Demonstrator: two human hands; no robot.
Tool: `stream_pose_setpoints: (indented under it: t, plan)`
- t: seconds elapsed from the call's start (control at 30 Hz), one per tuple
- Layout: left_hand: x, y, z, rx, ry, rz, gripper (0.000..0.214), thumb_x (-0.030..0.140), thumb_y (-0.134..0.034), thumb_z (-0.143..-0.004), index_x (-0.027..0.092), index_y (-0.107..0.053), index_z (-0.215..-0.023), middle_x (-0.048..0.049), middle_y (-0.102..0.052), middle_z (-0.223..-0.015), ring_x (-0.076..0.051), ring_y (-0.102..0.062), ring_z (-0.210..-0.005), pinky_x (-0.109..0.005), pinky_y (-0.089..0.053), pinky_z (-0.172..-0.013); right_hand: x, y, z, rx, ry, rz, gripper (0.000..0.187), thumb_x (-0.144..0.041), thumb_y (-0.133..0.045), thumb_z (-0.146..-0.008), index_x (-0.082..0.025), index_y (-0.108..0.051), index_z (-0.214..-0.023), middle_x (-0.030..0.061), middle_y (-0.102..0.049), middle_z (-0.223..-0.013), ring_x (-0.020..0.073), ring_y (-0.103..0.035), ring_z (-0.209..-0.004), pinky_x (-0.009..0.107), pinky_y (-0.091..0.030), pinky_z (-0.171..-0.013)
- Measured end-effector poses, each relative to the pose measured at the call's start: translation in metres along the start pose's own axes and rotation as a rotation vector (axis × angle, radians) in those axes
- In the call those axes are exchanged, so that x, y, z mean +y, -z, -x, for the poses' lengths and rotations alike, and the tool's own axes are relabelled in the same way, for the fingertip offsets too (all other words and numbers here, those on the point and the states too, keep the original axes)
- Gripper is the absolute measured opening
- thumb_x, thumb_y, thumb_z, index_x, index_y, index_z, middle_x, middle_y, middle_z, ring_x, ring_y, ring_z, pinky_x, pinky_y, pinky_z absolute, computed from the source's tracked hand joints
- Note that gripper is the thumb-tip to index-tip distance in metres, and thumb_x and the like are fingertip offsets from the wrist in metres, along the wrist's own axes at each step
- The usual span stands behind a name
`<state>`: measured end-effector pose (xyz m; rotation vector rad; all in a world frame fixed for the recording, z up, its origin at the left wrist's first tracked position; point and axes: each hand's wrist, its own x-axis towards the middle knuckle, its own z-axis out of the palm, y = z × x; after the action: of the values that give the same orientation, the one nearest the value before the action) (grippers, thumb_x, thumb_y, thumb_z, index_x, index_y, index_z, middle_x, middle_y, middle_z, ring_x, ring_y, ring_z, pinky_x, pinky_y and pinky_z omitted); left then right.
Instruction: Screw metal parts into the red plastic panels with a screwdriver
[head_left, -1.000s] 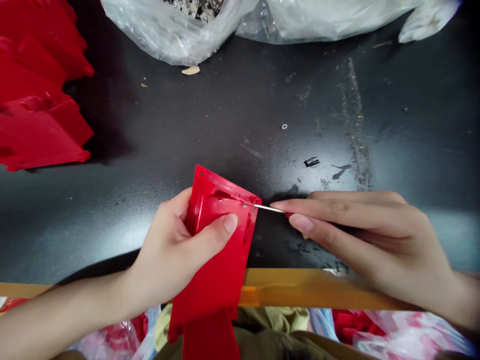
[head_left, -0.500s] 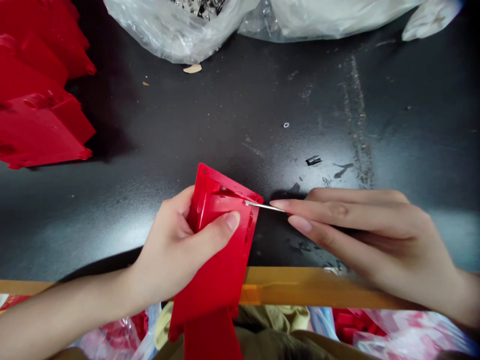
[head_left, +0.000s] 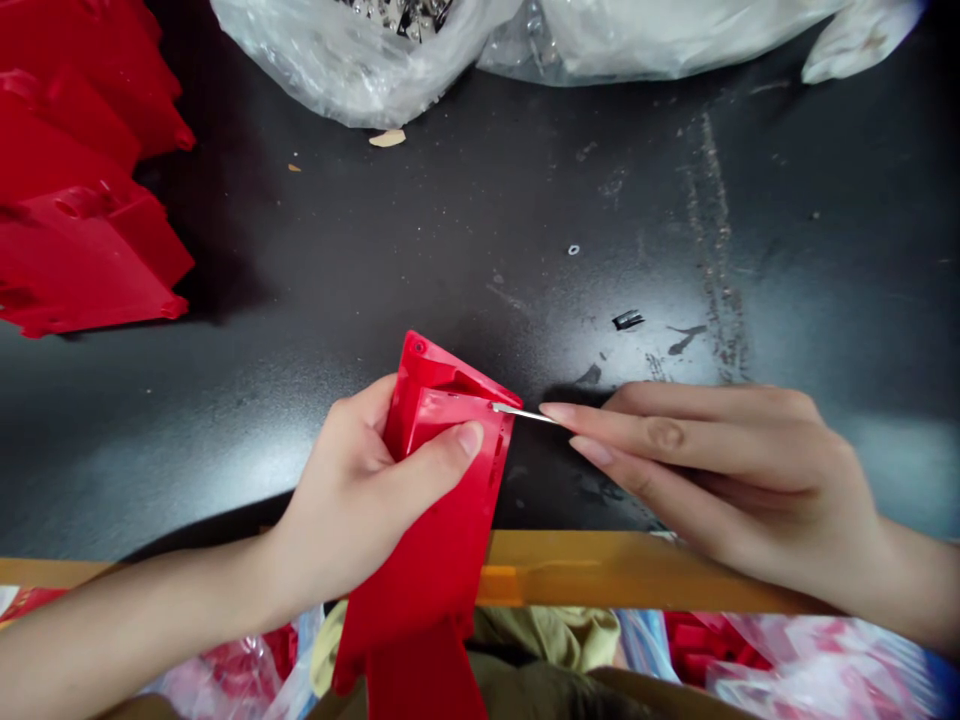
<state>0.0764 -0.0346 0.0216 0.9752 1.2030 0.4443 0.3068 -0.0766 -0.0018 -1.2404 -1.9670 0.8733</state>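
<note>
My left hand (head_left: pixel 360 490) grips a red plastic housing (head_left: pixel 431 560), its thumb pressed on the flat face and its fingers hidden behind. The housing tilts over the table's front edge, with a screw hole at its top corner and small slots along its right side. In my right hand (head_left: pixel 712 470), pinched between thumb and fingers, is a thin metal tool (head_left: pixel 525 413) with a small flattened tip; its handle is hidden. That tip touches the housing near its upper right corner.
Several red plastic housings (head_left: pixel 90 240) are stacked at the left. Clear plastic bags (head_left: pixel 360 80) lie along the back, one holding small shiny metal parts. A small black piece (head_left: pixel 628 320) and a tiny ring (head_left: pixel 574 250) rest on the dark table (head_left: pixel 450 230). Bags with red parts (head_left: pixel 712 645) sit below the yellow edge.
The red housing has turned slightly, its top corner shifting a little right and down. My right hand has moved slightly left, the tool's tip still at the same corner.
</note>
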Motion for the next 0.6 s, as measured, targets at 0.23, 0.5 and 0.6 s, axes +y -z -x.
stream_pose_setpoints:
  t: [0.23, 0.5, 0.6]
  plan:
    - [-0.0002, 0.0006, -0.0009, -0.003, -0.027, -0.023, 0.018, 0.037, -0.070, -0.085, 0.020, -0.070, -0.091, 0.0018, -0.068, -0.074, -0.008, -0.056, -0.058, -0.016, -0.045, -0.049, -0.0011, -0.0014, -0.0022, 0.000, 0.011, 0.039, 0.034, -0.012, -0.060, -0.091, -0.025, -0.071, -0.121, -0.0004, -0.064, -0.067, 0.0076, -0.049, -0.047, 0.022, -0.039, -0.043]
    - [-0.0015, 0.0050, -0.0024, 0.022, -0.124, -0.238, 0.024, 0.042, -0.065, -0.088, 0.020, -0.063, -0.097, 0.0010, -0.067, -0.084, -0.012, -0.061, -0.072, -0.022, -0.050, -0.063, 0.0009, -0.0052, -0.0024, 0.039, 0.027, 0.054, 0.029, -0.013, -0.061, -0.092, -0.024, -0.073, -0.117, -0.0029, -0.059, -0.063, 0.0068, -0.049, -0.049, 0.021, -0.039, -0.047]
    - [0.0032, 0.0100, -0.0005, 0.091, -0.215, -0.526, 0.033, 0.050, -0.060, -0.090, 0.021, -0.057, -0.103, -0.0007, -0.066, -0.095, -0.015, -0.063, -0.082, -0.025, -0.050, -0.070, 0.0010, -0.0054, -0.0037, 0.064, -0.025, 0.014, 0.021, -0.020, -0.061, -0.093, -0.024, -0.073, -0.110, -0.0005, -0.070, -0.076, 0.0091, -0.059, -0.058, 0.022, -0.046, -0.055]
